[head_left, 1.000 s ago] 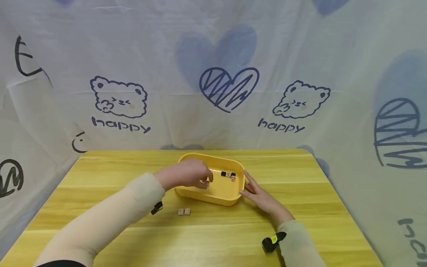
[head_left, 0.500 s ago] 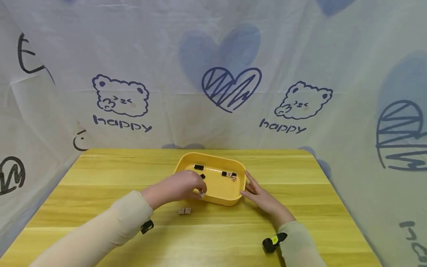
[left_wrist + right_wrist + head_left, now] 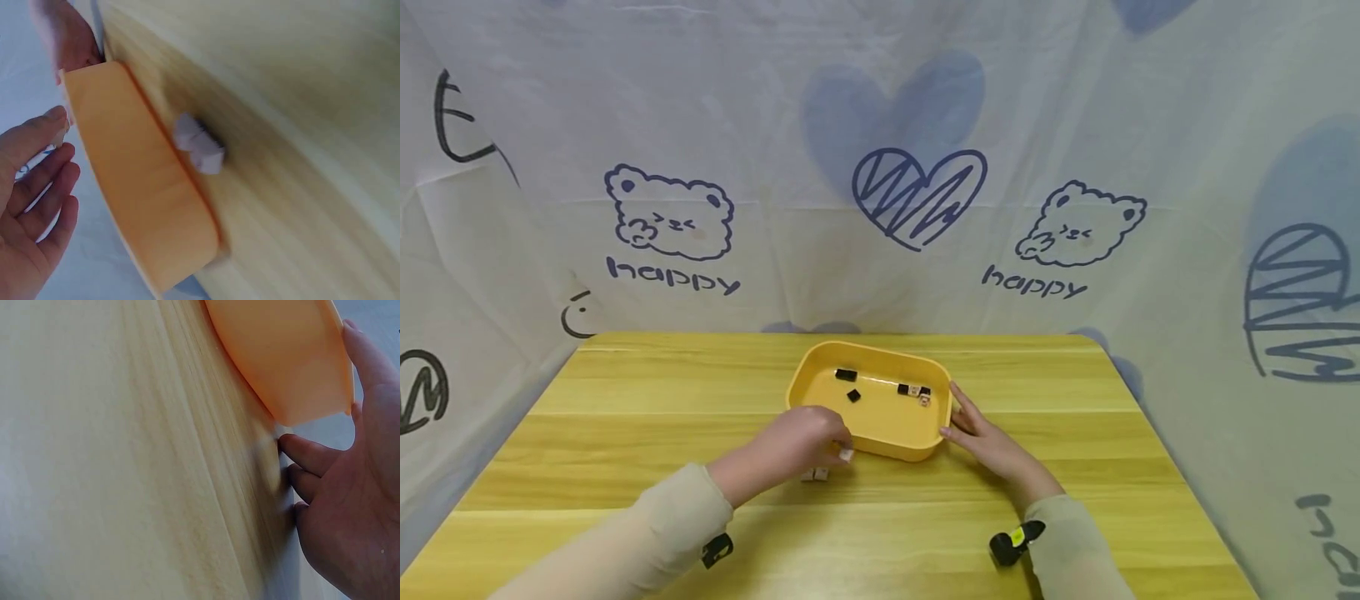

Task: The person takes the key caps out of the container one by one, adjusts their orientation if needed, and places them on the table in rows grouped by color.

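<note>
A small pale cube (image 3: 846, 454) sits pinched at the fingertips of the left hand (image 3: 796, 440), just off the near wall of the yellow tray (image 3: 895, 446) and right above the worktop (image 3: 880, 533). In the head view the grip is pressed together on this piece; the left wrist view shows the fingers only loosely bent, so how firm the pinch is cannot be told. Two more pale cubes (image 3: 815, 474) lie side by side on the wood directly below that hand, touching each other and just beside the tray wall; the held one hangs close enough to join their row. The right hand (image 3: 988, 442) lies with fingers spread and fairly straight against the tray's right end, seemingly to keep the light tray from sliding. Inside the tray remain several dark pieces (image 3: 846, 375) and a small cluster (image 3: 916, 392) near the right wall. A printed cloth backdrop (image 3: 917, 192) hangs behind.
</note>
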`<move>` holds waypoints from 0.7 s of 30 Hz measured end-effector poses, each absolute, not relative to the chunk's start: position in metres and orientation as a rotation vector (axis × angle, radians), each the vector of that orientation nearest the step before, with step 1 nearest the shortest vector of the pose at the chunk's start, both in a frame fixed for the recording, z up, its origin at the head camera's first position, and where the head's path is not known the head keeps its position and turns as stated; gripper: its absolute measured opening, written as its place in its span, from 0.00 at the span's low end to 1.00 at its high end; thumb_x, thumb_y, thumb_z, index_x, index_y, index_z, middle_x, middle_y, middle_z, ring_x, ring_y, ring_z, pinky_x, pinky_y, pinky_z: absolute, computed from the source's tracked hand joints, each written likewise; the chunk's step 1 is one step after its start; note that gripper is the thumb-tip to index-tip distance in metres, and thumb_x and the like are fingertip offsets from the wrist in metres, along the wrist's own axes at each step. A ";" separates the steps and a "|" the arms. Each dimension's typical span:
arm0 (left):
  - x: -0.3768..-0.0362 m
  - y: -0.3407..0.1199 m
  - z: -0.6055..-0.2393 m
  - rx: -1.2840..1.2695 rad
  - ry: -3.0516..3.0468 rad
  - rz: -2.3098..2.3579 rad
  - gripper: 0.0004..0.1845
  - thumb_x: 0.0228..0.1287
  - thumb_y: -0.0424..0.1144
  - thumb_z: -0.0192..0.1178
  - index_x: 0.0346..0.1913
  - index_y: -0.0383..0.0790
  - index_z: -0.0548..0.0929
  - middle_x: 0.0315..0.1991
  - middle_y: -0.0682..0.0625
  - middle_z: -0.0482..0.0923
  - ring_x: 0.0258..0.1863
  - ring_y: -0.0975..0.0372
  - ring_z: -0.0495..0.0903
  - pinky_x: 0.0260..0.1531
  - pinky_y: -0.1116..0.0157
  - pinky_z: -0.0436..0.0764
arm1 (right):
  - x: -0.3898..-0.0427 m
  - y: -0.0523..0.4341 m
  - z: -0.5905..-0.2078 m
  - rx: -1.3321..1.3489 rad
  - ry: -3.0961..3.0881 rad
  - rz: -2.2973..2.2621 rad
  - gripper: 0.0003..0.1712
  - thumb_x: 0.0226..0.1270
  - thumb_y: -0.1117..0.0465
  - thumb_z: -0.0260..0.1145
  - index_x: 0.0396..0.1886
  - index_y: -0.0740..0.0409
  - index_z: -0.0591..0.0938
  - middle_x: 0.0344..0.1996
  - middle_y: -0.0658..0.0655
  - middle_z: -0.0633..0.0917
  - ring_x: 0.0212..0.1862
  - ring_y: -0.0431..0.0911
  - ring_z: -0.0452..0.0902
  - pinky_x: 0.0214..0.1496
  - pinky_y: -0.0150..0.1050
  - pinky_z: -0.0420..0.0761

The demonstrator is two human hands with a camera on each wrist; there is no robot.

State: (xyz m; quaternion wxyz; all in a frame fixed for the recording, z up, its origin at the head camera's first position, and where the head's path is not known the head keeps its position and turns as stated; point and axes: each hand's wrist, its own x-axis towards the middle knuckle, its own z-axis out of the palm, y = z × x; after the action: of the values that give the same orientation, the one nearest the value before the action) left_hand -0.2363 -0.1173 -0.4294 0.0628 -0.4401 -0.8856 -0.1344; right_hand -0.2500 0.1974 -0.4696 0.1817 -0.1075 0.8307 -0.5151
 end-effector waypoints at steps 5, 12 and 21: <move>-0.233 -0.119 -0.441 -1.368 -2.667 -0.302 0.08 0.47 0.39 0.77 0.31 0.46 0.88 0.30 0.58 0.79 0.30 0.67 0.77 0.32 0.70 0.79 | -0.249 0.196 -0.469 -0.305 2.349 -1.453 0.46 0.75 0.55 0.58 0.80 0.46 0.41 0.72 0.73 0.55 0.72 0.64 0.50 0.69 0.62 0.55; -0.234 -0.120 -0.460 -1.342 -2.715 -0.284 0.04 0.52 0.35 0.71 0.27 0.47 0.85 0.27 0.59 0.77 0.26 0.67 0.75 0.28 0.68 0.77 | -0.248 0.195 -0.466 -0.288 2.356 -1.443 0.45 0.75 0.54 0.58 0.80 0.46 0.41 0.72 0.74 0.55 0.73 0.64 0.50 0.69 0.62 0.54; -0.233 -0.120 -0.468 -1.285 -2.672 -0.246 0.10 0.46 0.31 0.67 0.19 0.49 0.78 0.21 0.60 0.67 0.20 0.68 0.65 0.20 0.70 0.69 | -0.257 0.198 -0.485 -0.275 2.370 -1.452 0.46 0.74 0.52 0.59 0.80 0.41 0.41 0.72 0.72 0.55 0.73 0.63 0.50 0.69 0.63 0.54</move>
State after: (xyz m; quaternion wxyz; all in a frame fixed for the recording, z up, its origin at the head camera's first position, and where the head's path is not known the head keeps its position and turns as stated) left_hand -0.2326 -0.1200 -0.4685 0.0832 -0.4304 -0.8950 -0.0825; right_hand -0.2575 0.1979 -0.4849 0.1734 -0.0971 0.8358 -0.5118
